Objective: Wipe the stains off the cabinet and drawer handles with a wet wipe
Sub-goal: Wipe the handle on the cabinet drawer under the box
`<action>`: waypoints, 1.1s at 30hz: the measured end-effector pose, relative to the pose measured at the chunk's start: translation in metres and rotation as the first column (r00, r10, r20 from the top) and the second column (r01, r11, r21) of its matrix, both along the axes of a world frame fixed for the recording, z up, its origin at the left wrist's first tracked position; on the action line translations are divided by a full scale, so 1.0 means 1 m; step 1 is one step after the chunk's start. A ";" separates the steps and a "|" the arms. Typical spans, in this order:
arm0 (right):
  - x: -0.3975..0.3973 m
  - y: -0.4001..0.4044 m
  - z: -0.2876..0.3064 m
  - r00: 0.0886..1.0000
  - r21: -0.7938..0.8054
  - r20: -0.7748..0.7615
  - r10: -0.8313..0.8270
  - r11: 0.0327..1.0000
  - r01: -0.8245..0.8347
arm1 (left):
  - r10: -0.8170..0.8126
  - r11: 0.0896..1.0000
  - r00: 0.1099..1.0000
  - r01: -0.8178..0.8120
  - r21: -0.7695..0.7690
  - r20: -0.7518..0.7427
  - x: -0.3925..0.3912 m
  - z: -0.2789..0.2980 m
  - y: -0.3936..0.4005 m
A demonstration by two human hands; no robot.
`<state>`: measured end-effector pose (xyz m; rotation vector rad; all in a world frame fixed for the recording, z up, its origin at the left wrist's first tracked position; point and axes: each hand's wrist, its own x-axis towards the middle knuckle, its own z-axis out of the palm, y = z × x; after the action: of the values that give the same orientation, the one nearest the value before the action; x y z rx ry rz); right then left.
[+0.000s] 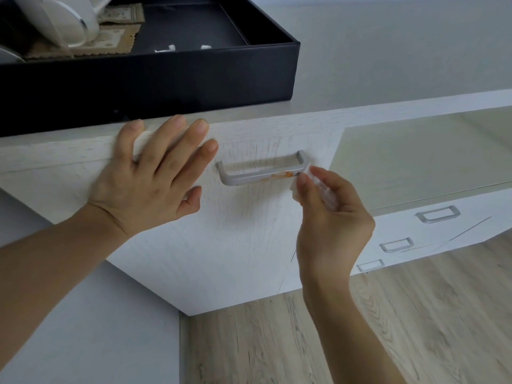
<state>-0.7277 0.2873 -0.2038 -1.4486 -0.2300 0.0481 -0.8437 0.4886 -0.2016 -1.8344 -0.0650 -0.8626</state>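
Head view looks down the white cabinet front (235,245), which fills the middle of the frame from its top edge down to its lower corner above the wood-look floor (388,328). On the cabinet's top, along the near edge toward the left corner, sits a black tray (166,79) with a white mug (69,20) in it.

Against the front, close under the top edge, the left hand (155,176) lies flat with fingers straight and spread, pressing the panel and holding nothing. It rests just left of the drawer handle (260,170), apart from it.

That handle is a grey bar mounted near the top edge of the front, its long axis running left to right, parallel with that edge. An orange stain (279,176) shows on the bar's right half, close to the right post.

Beside that end, the right hand (332,217) pinches a small bunched wet wipe (304,176) between thumb and fingertips, the grip narrow and closed on the wipe. The wipe touches, or very nearly touches, the handle's right end; I cannot tell which for certain.

So the stain lies immediately left of the wipe, along the bar's own length, and the right hand is much the nearer one. My judgement: the coming stroke should run leftward along the bar while the left hand steadies the front. Further handles (439,214) sit on the drawer fronts off to the right, well apart.
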 end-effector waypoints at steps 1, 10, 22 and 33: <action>-0.004 -0.001 -0.002 1.000 -0.002 0.022 0.022 1.000 -0.022 | 0.006 1.000 1.000 -0.006 0.003 0.005 0.000 0.000 0.000; -0.010 0.011 -0.002 0.976 0.110 0.169 -0.137 0.987 0.120 | 0.038 0.997 0.999 -0.038 0.071 0.003 0.001 -0.003 0.003; -0.008 0.009 -0.007 0.919 0.014 0.374 -0.126 0.991 0.130 | 0.035 0.992 0.998 -0.029 0.125 -0.045 0.000 -0.004 0.005; -0.017 0.017 -0.012 0.929 0.023 0.335 -0.156 0.987 0.157 | 0.017 0.994 0.999 -0.011 0.109 -0.052 0.001 -0.005 0.006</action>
<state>-0.7443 0.3042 -0.2159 -1.4699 -0.3927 -0.3327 -0.8428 0.4948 -0.2069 -1.7515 0.0022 -0.7922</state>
